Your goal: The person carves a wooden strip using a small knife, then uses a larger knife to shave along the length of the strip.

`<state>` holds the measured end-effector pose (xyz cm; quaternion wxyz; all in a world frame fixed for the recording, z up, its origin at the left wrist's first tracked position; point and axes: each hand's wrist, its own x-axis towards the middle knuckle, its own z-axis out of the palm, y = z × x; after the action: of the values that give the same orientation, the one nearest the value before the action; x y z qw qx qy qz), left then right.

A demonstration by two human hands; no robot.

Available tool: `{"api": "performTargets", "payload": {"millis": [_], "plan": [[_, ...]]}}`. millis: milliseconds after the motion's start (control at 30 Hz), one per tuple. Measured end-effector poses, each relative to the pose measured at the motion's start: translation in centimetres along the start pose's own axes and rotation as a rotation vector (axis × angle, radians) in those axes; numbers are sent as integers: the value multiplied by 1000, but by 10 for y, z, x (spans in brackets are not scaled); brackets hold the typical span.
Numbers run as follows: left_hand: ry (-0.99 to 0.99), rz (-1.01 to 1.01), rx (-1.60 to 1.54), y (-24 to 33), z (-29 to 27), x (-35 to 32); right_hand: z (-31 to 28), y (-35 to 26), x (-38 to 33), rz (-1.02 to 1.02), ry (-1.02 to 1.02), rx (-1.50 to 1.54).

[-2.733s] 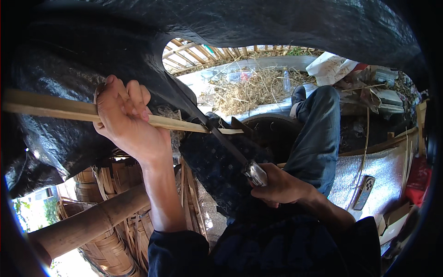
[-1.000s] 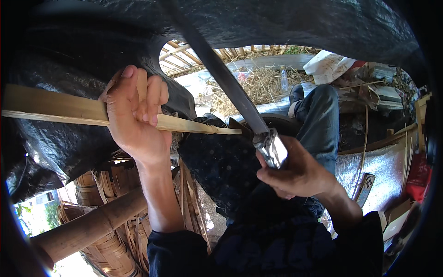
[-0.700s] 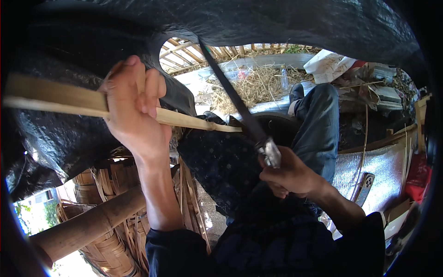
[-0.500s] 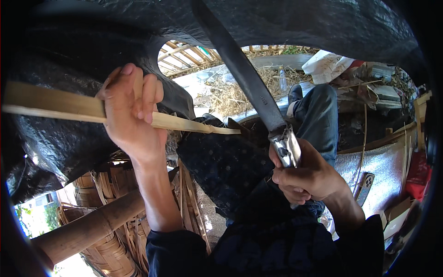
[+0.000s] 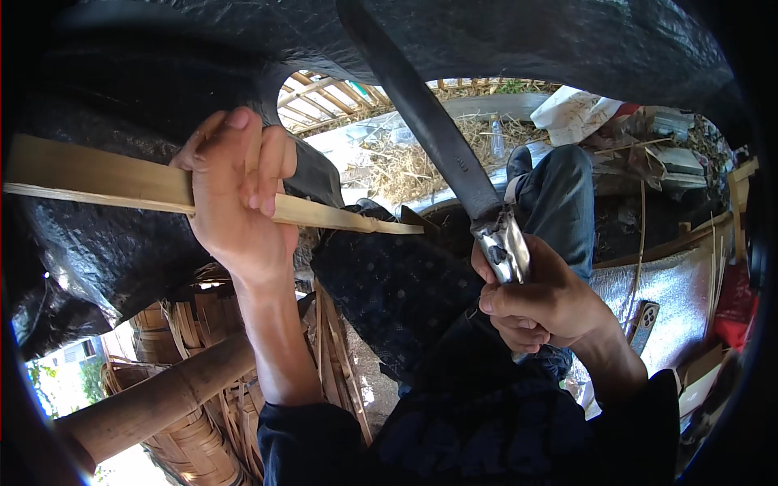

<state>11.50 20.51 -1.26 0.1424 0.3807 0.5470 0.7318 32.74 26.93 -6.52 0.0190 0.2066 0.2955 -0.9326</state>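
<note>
Bamboo strip (image 5: 105,174), one, pale and long: lying across the left half of the view, sloping slightly down to the right, its narrower end above the lap. Whether that end touches the dark pointed piece (image 5: 415,219) beside it cannot be told in the shadow.

Left hand (image 5: 239,194), bare: closed around the strip, fingers curled, thumb uppermost.

Knife (image 5: 429,121), one: long dark blade, shiny metal collar at the handle; blade slanting up and to the left, apart from the strip in this view.

Right hand (image 5: 547,300), bare: gripping the knife handle, fingers wrapped round it.

Dark cloth (image 5: 389,283), small pale pattern: over the lap, below the strip's narrower end.

Jeans leg (image 5: 559,206), blue, bent, with a dark shoe (image 5: 519,162).

Beyond: dry straw (image 5: 389,166); clear bottle (image 5: 497,138), at the straw's right; white sack (image 5: 571,113); bamboo slats (image 5: 312,97). Overhead and left, black sheeting (image 5: 527,40).

Right side: phone (image 5: 644,324), lying on a silvery sheet (image 5: 681,296); red bag (image 5: 733,312); cardboard box (image 5: 701,381).

Lower left: thick bamboo pole (image 5: 154,397), set diagonally; woven basketwork (image 5: 190,445), just beside it.
</note>
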Motion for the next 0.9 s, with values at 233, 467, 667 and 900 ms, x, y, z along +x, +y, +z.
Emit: {"api": "performTargets", "payload": {"millis": [233,467,667,900], "plan": [[2,15,-6,1,13,1,9,55,10,196,61,-438],[55,-6,-8,-1,6,0,13,1,-4,-84,-17,-152],[77,4,0,-4,16,-3,7,60,10,150,12,-165],[116,-47,-2,-2,8,4,0,20,0,-34,81,-80]]}}
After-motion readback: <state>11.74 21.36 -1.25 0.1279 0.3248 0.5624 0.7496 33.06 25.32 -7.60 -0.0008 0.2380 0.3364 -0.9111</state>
